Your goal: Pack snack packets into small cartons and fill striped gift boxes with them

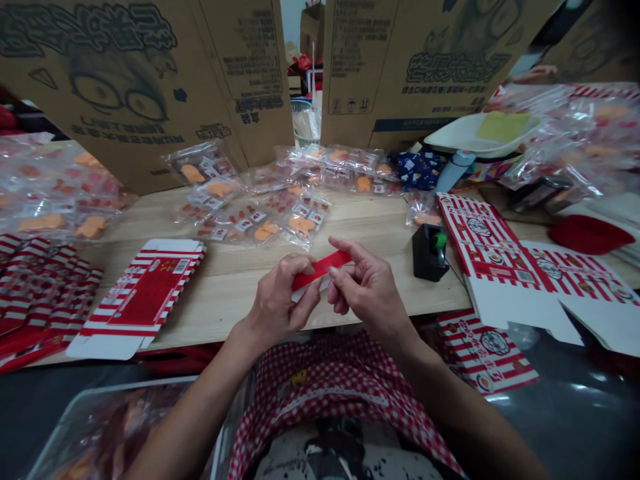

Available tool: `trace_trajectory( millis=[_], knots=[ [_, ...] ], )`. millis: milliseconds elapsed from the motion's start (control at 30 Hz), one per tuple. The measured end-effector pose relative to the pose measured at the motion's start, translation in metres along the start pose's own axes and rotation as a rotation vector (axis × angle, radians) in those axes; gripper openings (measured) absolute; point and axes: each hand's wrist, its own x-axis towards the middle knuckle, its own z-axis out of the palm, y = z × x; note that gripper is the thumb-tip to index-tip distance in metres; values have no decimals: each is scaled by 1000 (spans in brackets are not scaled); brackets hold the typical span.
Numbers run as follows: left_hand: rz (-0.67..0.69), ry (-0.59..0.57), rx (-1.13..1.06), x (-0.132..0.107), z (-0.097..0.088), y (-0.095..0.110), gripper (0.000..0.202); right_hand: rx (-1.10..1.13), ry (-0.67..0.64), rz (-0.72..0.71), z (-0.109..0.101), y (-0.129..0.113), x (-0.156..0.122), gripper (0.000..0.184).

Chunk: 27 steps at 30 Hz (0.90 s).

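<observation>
Between my two hands, just above the table's front edge, is a small folded red card piece point(327, 264) with a white lower side. My left hand point(280, 293) pinches its left end with thumb and fingers. At the other end, my right hand point(367, 283) has its thumb and curled fingers on the piece, while the index finger stretches out above it. Part of the card is hidden by the fingers. A flattened red-and-white striped box point(145, 293) lies left of my hands. To their right stands a black tape dispenser point(429, 253) with a green core.
Clear plastic bags point(265, 230) with orange pieces lie behind my hands. Tall cardboard boxes point(240, 67) stand at the back. Striped cartons are stacked at left point(40, 287), and flat striped box blanks point(480, 233) lie at right. A plastic tub point(80, 417) sits below, lower left.
</observation>
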Motion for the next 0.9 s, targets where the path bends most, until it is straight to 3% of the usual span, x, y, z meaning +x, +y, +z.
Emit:
trace_trajectory(
  millis=[167,267,433,600,667,800,833,900],
  knots=[
    [35,-125,-23,6,-6,0,32,-20,-8,-90,-1,9,0,61],
    [-7,-107,-85,8,-6,-2,32,-16,23,-163,1,19,1,65],
    [-98,-52,-116,10,-9,-1,29,-4,41,-159,12,24,7,85],
    [-229,14,-25,-3,-28,-1,28,-455,109,-279,27,25,14,91],
    [-404,141,39,-19,-39,-15,25,-539,63,-291,22,27,25,90],
    [-1033,614,-48,-74,-56,-66,39,-598,-13,-231,-8,38,77,63],
    [-1168,647,-83,-90,-61,-78,46,-731,14,-204,-15,43,96,58],
    [-1326,549,-24,-119,-71,-93,56,-1064,-11,-116,-23,56,134,57]
  ],
)
